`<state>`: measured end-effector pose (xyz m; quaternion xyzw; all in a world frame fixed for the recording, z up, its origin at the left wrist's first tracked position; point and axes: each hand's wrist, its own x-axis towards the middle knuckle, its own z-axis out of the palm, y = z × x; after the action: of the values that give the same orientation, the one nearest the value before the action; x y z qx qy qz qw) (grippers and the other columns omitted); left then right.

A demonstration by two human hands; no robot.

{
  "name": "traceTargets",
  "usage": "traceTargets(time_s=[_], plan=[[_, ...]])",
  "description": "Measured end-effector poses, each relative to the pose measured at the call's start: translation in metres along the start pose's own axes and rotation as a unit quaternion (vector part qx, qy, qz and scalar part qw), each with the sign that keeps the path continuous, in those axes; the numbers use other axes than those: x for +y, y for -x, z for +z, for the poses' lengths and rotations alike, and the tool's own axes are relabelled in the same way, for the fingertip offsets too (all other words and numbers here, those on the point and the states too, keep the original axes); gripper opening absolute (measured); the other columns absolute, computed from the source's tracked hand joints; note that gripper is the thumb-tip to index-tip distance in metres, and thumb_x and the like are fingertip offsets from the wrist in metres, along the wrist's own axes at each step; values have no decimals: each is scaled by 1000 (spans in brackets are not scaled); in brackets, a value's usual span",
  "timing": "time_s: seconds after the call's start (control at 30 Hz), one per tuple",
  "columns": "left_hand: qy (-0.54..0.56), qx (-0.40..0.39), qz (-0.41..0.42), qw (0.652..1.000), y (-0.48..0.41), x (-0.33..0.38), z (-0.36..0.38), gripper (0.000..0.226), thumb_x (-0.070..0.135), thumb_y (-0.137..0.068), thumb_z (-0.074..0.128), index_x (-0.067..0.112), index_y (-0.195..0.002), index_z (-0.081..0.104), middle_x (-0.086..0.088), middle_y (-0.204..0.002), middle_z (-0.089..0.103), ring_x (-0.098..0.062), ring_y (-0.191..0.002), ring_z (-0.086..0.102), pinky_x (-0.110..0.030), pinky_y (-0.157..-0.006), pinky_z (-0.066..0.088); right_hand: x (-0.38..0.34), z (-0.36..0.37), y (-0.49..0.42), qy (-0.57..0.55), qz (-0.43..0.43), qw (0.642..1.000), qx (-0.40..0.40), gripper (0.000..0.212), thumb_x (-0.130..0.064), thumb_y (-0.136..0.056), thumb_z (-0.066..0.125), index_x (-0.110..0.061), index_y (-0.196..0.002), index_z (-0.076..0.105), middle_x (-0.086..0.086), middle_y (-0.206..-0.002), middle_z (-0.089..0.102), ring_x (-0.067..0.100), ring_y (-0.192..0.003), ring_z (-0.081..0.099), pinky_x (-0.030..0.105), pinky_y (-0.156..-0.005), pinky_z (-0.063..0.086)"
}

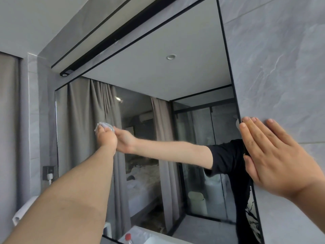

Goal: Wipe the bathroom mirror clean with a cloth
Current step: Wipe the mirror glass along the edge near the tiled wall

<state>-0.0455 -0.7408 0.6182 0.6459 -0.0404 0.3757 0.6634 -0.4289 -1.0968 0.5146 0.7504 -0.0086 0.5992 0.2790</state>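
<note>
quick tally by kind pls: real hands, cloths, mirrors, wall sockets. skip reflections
Hands: 2, the left hand gripping the cloth, the right hand flat on the tiled wall
Cloths: 1, the grey cloth pressed on the glass
Mirrors: 1, the mirror
Wall sockets: 1, the socket with a plug in it
Total: 5

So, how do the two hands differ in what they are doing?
The left hand grips a bunched cloth against the mirror; the right hand holds nothing. The left hand's fingers are curled; the right hand's lie straight and flat on the grey wall tile at the mirror's edge. Both are bare.
</note>
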Motion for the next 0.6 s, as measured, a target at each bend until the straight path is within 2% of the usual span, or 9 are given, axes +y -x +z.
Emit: traceTargets(time_s=[0.1, 0.17, 0.23, 0.27, 0.4, 0.5, 0.6], plan=[[7, 28, -32, 999, -61, -60, 17, 87, 72, -76, 7, 10, -117, 53, -16, -123, 63, -37, -115, 59, -48, -106, 43, 0, 1, 0, 4, -2, 1000, 2, 63, -28, -97, 26, 11, -147, 33, 30, -152, 35, 43, -140, 38, 59, -115, 30], [6, 13, -32, 999, -47, -36, 15, 80, 68, -84, 17, 12, -129, 52, -12, -137, 57, -32, -127, 53, -45, -112, 37, 1, 2, 0, 9, -2, 1000, 4, 63, -29, -98, 26, 10, -147, 33, 29, -152, 35, 43, -140, 38, 59, -115, 30], [-6, -3, 40, 999, -3, 22, 7, 58, 42, -98, 30, 14, -147, 42, -7, -152, 42, -24, -140, 39, -40, -119, 26, 1, 2, 0, 11, -3, 1000, 0, 63, -29, -98, 26, 11, -147, 33, 29, -152, 35, 43, -140, 38, 59, -115, 30], [-3, -8, 90, 996, 20, 54, 5, 56, 34, -97, 32, 13, -149, 40, -8, -154, 39, -22, -142, 36, -38, -120, 23, 1, 2, 0, 12, -3, 1000, -2, 63, -29, -98, 26, 11, -147, 33, 29, -152, 36, 43, -140, 39, 59, -115, 30], [-22, -55, 276, 959, 76, 145, 25, 54, 23, -99, 29, 7, -150, 36, -11, -157, 33, -22, -147, 27, -37, -122, 16, 0, 0, -1, 15, -3, 1000, 2, 63, -28, -97, 29, 11, -146, 34, 29, -151, 37, 42, -140, 40, 58, -114, 31], [-63, -108, 378, 917, 120, 188, 49, 51, 16, -105, 27, 7, -155, 22, -10, -163, 17, -22, -152, 10, -29, -122, 2, 1, -1, 0, 21, -6, 1000, -3, 63, -28, -97, 29, 10, -146, 34, 29, -152, 36, 42, -140, 39, 59, -114, 31], [-93, -132, 453, 877, 155, 201, 62, 53, 19, -106, 24, 11, -157, 13, -5, -165, 7, -17, -152, 1, -26, -120, -4, -1, -3, 0, 27, 1, 1000, -7, 63, -28, -96, 31, 11, -145, 36, 29, -151, 38, 42, -140, 40, 59, -113, 32]])
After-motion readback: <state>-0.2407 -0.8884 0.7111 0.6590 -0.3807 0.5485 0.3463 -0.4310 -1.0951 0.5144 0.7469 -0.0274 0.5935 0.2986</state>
